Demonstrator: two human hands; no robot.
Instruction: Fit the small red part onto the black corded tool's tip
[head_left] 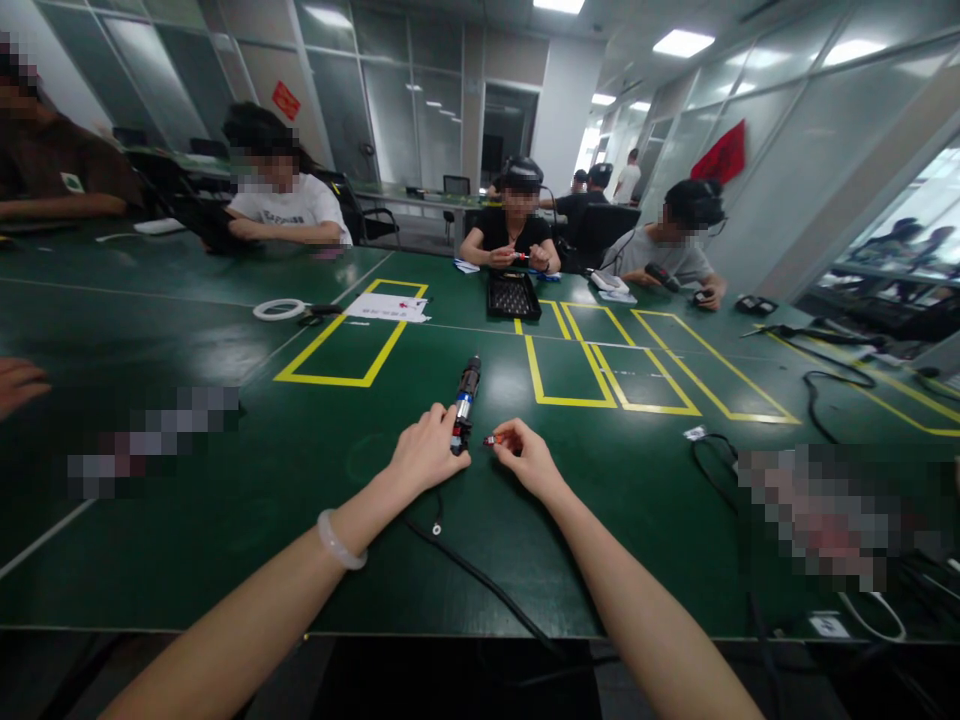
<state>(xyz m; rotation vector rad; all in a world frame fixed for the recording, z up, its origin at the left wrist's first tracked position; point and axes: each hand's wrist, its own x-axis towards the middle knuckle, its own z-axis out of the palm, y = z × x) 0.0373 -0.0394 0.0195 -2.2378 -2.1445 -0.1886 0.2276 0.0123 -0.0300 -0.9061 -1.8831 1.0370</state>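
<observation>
On the green table [360,450] lies a slim power tool [466,385], its black tapered nose pointing away from me. Blue and silver sections show along its body, with red and dark parts near the rear end. My left hand [427,448], a pale bangle on its wrist, has its fingers closed around that rear end. Just to the right, my right hand [526,455] pinches a small red-orange and black part [492,440]; its exact kind is too small to make out. A small gap separates this part from the tool. A black cable [487,585] runs from below my left hand toward the table's front edge.
Yellow tape rectangles [570,403] mark the table. A black tray [514,297] with small items stands ahead, before a seated person [517,230]. A white paper [386,307] and a white cable coil [279,309] lie left of centre. More black cables [814,400] lie at right. Other people sit around the table.
</observation>
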